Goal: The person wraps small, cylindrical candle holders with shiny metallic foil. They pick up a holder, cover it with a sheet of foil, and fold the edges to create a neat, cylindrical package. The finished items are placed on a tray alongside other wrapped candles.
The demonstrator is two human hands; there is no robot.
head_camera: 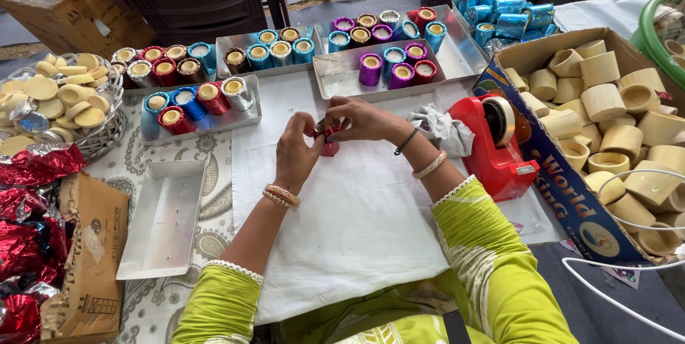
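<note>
Cup: small red foil-wrapped cup [329, 145], on the white cloth [357, 223], pinched between both hands at the table's middle.
Left hand: left hand [296, 155] closed on the cup's near left side, fingertips on the foil.
Right hand: right hand [364, 119] above and right of the cup, fingers clamped on its top edge.
Axis: mostly hidden by fingers; cannot tell which way it points.
Surface: cloth over a patterned table cover; empty metal tray [164, 219] to the left, red tape dispenser [496, 148] to the right.
Beyond: trays of coloured wrapped cups [285, 51]; cardboard box of plain cream cups [614, 123] on the right.
</note>
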